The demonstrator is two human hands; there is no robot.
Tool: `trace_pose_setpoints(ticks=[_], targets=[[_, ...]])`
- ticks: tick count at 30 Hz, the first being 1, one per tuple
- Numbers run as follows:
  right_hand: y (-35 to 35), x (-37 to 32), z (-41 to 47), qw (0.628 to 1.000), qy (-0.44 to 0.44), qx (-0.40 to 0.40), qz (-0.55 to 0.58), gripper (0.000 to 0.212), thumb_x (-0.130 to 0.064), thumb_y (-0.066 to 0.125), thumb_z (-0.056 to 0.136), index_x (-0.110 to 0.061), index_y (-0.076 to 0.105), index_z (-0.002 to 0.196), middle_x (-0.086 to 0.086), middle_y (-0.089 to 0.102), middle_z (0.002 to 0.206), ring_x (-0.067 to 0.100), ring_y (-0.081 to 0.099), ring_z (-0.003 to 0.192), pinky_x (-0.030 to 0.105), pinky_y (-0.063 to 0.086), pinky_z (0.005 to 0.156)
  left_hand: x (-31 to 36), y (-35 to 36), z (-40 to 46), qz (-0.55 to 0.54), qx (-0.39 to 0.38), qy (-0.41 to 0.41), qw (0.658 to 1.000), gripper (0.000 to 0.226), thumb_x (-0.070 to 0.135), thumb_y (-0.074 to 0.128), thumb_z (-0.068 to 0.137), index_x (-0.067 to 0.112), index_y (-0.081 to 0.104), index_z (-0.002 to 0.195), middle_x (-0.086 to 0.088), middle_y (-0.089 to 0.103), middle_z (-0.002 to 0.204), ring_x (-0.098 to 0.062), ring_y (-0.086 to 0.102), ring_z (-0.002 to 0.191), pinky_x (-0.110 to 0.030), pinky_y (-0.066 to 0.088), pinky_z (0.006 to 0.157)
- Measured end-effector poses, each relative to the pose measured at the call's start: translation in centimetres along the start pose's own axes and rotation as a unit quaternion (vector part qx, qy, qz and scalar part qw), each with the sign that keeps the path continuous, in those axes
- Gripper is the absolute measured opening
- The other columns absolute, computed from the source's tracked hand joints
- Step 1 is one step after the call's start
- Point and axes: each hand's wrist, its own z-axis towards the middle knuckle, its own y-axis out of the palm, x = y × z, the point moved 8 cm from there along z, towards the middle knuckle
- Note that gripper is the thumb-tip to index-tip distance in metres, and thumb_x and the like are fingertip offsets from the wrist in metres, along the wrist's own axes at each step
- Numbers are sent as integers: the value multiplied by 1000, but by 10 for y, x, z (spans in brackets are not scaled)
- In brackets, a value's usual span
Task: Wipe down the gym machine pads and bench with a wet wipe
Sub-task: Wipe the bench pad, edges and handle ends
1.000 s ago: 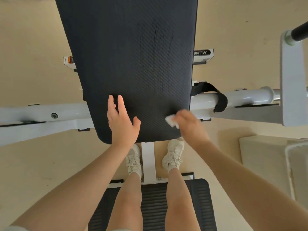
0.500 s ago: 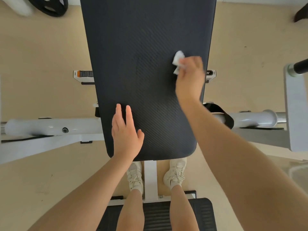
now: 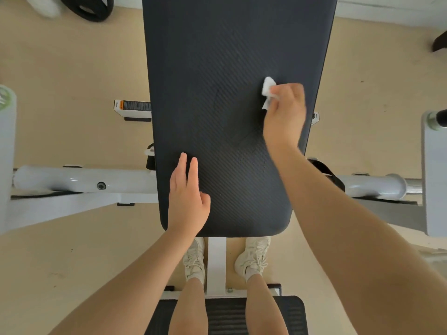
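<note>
Black textured padding covers the bench [image 3: 217,68], whose long axis runs from 6 to 12 o'clock between white frame tubes [image 3: 79,181] over a beige floor [image 3: 60,68]. At 7 o'clock on the pad the left hand [image 3: 187,201] rests flat, fingers straight and together, bracing. Towards 2 o'clock the right hand [image 3: 285,112] presses a crumpled white wipe [image 3: 268,89], its fingers clamped on it; the wipe pokes out at 11 o'clock from the knuckles. Unwiped pad seems to lie mostly beyond at 12 o'clock, so the right hand is nearer. A weight plate [image 3: 87,7] lies at the far left corner.
</note>
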Motion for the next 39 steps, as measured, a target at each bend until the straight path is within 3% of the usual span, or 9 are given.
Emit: trace_pose_setpoints(ticks=[9, 14, 19, 22, 25, 27, 31, 34, 39], targets=[[103, -64, -223, 878, -321, -356, -13, 37, 6, 76, 54, -5, 65, 88, 10, 62, 85, 26, 60, 73, 33, 54, 60, -74, -20, -18, -247, 52, -158, 955, 52, 1, 33, 92, 14, 31, 142, 10, 34, 138, 2, 28, 125, -12, 18, 106], [122, -56, -294, 804, -398, -439, -45, 29, -4, 85, 42, -10, 67, 65, 4, 62, 71, 19, 58, 61, 24, 52, 49, -104, 6, -30, -349, -50, -203, 913, 56, 15, 29, 91, 28, 26, 145, 6, 33, 150, -9, 31, 137, -40, 25, 115], [92, -80, -172, 932, -234, -274, 30, 9, -8, 54, 79, -8, 62, 82, 11, 58, 80, 28, 57, 73, 31, 49, 61, -104, 2, -30, -419, -50, -213, 881, 51, 17, 26, 93, 23, 30, 144, 6, 35, 149, -9, 31, 137, -40, 24, 116], [81, -89, -123, 959, -234, -161, -4, 37, -4, 30, 78, -4, 65, 90, 15, 59, 86, 29, 56, 77, 30, 46, 64, -98, 3, -29, -411, -64, -207, 885, 48, 14, 20, 98, 27, 26, 144, 10, 31, 150, -7, 27, 138, -39, 23, 117], [99, -70, -168, 936, -277, -214, -47, 19, 3, 60, 70, -10, 62, 83, 8, 56, 78, 24, 55, 67, 28, 52, 53, -98, 3, -29, -410, -71, -185, 890, 53, 21, 25, 93, 27, 26, 145, 8, 32, 150, -8, 28, 138, -41, 23, 116], [105, -51, -225, 888, -314, -331, -58, 39, 3, 81, 54, -11, 64, 87, 7, 61, 82, 23, 59, 67, 29, 53, 49, -97, 4, -29, -401, -85, -177, 895, 60, 21, 27, 87, 26, 22, 147, 6, 30, 151, -9, 27, 139, -41, 22, 116], [108, -34, -280, 788, -350, -496, -103, 42, 5, 74, 65, -6, 63, 104, 8, 61, 102, 22, 58, 87, 30, 53, 67, -92, 1, -29, -321, -93, -160, 929, 65, 3, 32, 91, 24, 9, 148, 5, 20, 155, -11, 20, 141, -40, 19, 117], [93, -46, -215, 871, -223, -436, -46, 16, -1, 60, 80, -7, 65, 93, 3, 52, 76, 23, 52, 72, 39, 54, 65, -88, -10, -29, -184, -64, -120, 973, 86, -6, 51, 84, 19, 0, 148, -3, 16, 154, -18, 21, 141, -26, 24, 110], [48, -54, -96, 959, -198, -201, -21, 28, 6, 44, 86, 0, 63, 104, 19, 59, 103, 34, 54, 92, 42, 46, 76, -66, -12, -22, 125, -30, 68, 989, 96, 21, 74, 71, 5, 15, 145, -22, 15, 152, -37, 18, 140, -42, 20, 109]])
